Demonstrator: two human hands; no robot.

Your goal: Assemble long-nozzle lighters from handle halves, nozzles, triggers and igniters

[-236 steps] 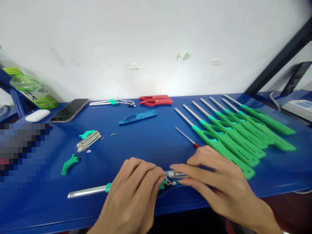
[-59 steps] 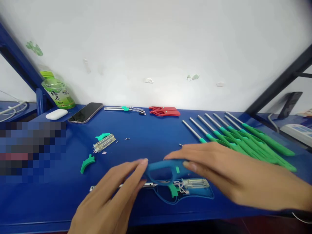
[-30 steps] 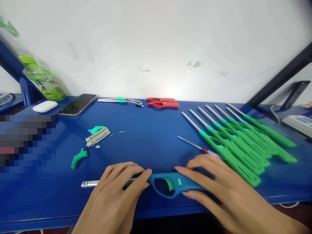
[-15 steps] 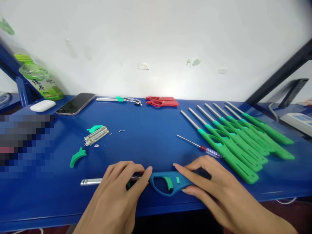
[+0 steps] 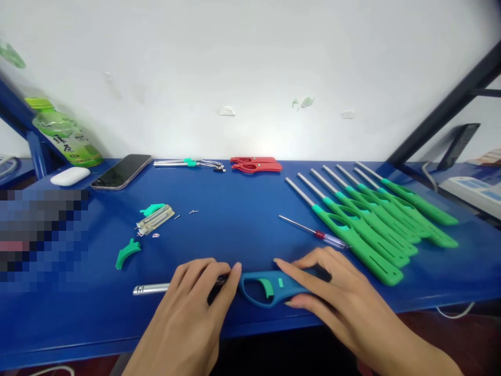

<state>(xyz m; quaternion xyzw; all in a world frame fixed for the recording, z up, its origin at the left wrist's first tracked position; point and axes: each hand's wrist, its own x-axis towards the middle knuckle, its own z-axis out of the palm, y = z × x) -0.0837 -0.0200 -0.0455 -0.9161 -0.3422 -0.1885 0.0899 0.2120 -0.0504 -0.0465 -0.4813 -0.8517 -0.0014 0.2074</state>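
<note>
My right hand [image 5: 340, 292] grips the rear of a blue gas lighter handle [image 5: 289, 290] between thumb and fingers. The handle has a finger loop and a green trigger [image 5: 267, 287]. At its front end, the closed fingers of my left hand [image 5: 191, 308] hold the lighter's metal tube [image 5: 151, 289], whose slotted tip sticks out to the left. My fingers cover the place where tube and handle meet, so whether they are joined cannot be seen. Both parts lie low over the blue table [image 5: 230, 224] near its front edge.
Several green lighters [image 5: 364, 245] lie in a row on the right, beside a screwdriver [image 5: 329, 239]. Left are clear lighter tanks [image 5: 155, 219] and a green trigger piece [image 5: 128, 254]. Red handles [image 5: 256, 167], metal tubes [image 5: 168, 163], a phone [image 5: 123, 171] and a bottle [image 5: 64, 133] are farther back.
The view has shifted slightly. Both hands keep their hold on the tube and the blue handle, with only tiny movement of the fingers.
</note>
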